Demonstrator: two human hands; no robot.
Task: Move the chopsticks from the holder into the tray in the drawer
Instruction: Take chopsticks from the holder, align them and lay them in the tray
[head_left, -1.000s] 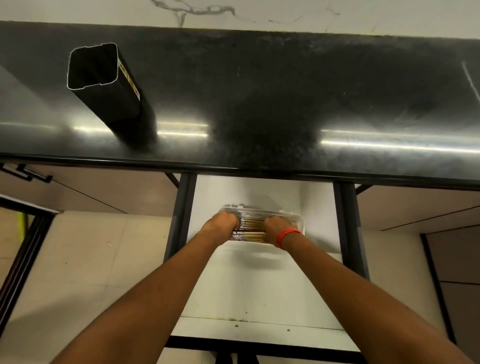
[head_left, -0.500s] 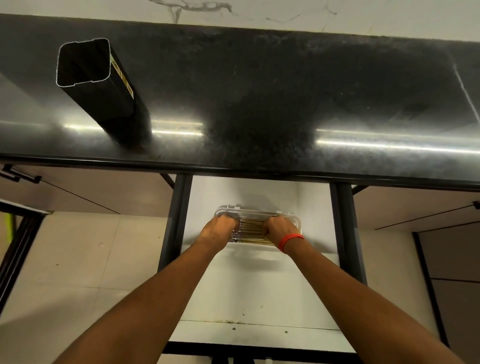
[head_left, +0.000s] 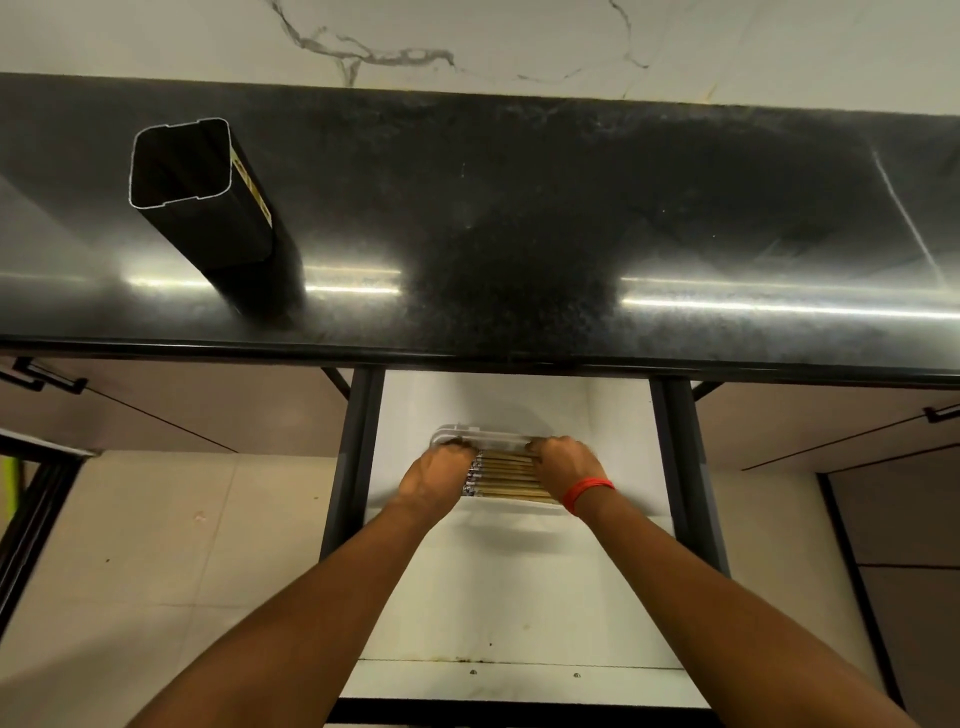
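At lower centre, left hand (head_left: 439, 475) and right hand (head_left: 563, 466) curl over the tray (head_left: 493, 435) ends; the chopsticks (head_left: 511, 475) inside appear light, stiff, smooth, best gripped mid-length.

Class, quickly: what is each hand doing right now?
Left hand: closed on the left end of the clear tray of chopsticks.
Right hand: closed on its right end.

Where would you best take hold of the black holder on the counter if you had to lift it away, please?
Grip the holder around its upper body, just under the open rim, coming from the counter's front edge with fingers across its two narrower sides. It is a tall, upright, roughly rectangular tube with flat walls and nothing near it on the countertop, so a side wrap should hold; its interior looks dark.
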